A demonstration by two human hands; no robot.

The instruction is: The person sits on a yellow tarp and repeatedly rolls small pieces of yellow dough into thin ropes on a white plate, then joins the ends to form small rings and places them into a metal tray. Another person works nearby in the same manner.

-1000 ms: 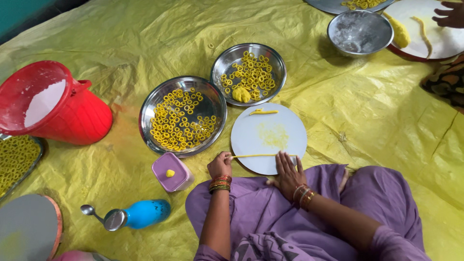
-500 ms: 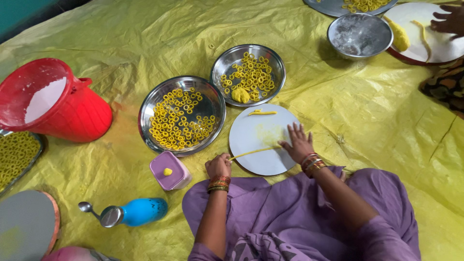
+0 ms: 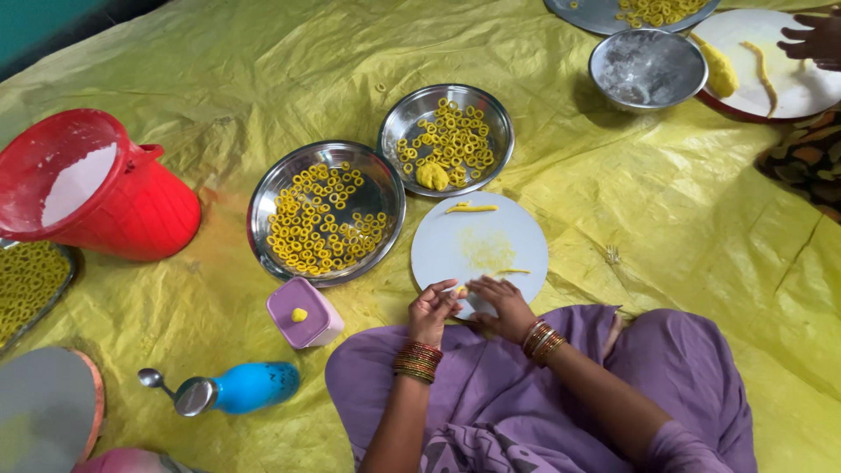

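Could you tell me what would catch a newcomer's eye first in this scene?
Probably the two steel plates of yellow dough rings at the centre, bright on the yellow sheet. Next, the red bucket of white flour at the far left. Below the plates, the left hand and right hand meet at the near edge of a round white board.

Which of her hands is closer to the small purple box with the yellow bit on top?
Left. The left hand is at the round white board's near edge, just right of the purple box. The right hand sits farther right, beyond the left.
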